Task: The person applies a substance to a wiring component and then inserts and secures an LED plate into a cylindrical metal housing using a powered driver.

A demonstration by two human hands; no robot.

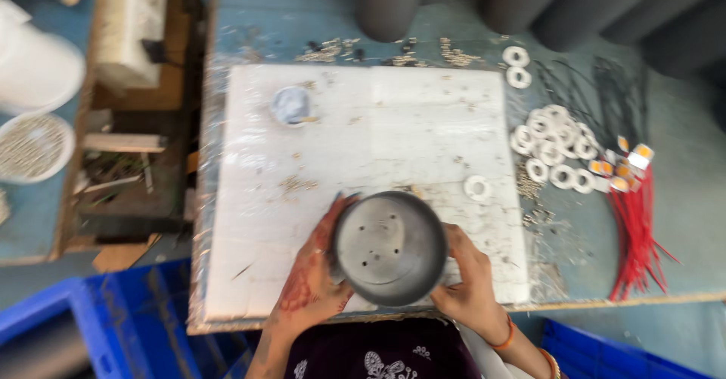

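Head cam looking straight down: a dark grey metal cup, round with a few small holes in its flat face, is held over the near edge of the white work board. Left hand is wrapped round its left side, fingers curled partway closed along the rim; right hand does the same on the right. So both are gripping it, not fully fisted.

What could go wrong, I'd guess: the cup sits right at the table edge, so a slipped grip could drop it toward the blue crates below. Loose small screws on the board could also get knocked around.

Further out there's a single white ring, a pile of white rings, and red wires on the right.
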